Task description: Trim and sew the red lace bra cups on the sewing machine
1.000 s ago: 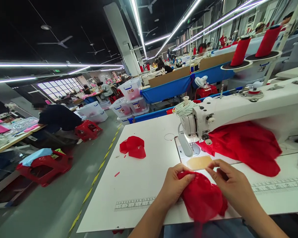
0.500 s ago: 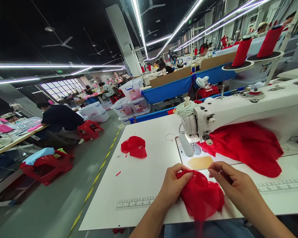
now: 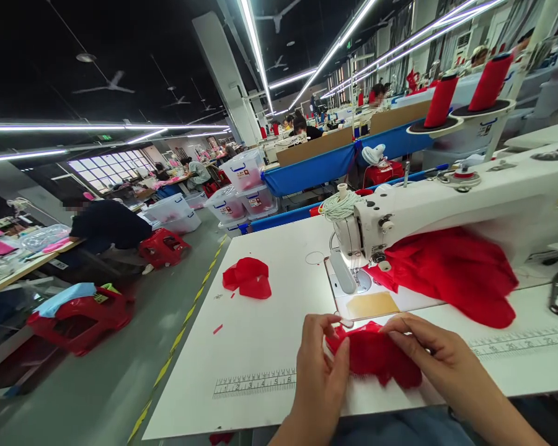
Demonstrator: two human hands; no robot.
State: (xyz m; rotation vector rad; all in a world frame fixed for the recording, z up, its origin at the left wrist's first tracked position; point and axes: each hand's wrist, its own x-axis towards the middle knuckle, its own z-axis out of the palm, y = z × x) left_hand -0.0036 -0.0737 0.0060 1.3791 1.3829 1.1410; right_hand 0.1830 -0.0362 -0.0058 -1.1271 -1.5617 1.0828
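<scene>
Pinching thin red fabric (image 3: 369, 356) (crumpled, uneven-edged) in the right hand (image 3: 439, 352), left hand (image 3: 317, 365) against it, that grip unclear.

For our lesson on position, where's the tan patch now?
In the head view, right of centre, the tan patch lies between the round plate of the sewing machine and the red cloth in the right hand.

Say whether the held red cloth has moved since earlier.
Yes: the red cloth has shifted forward, its lower part no longer crossing the front table edge.
</scene>
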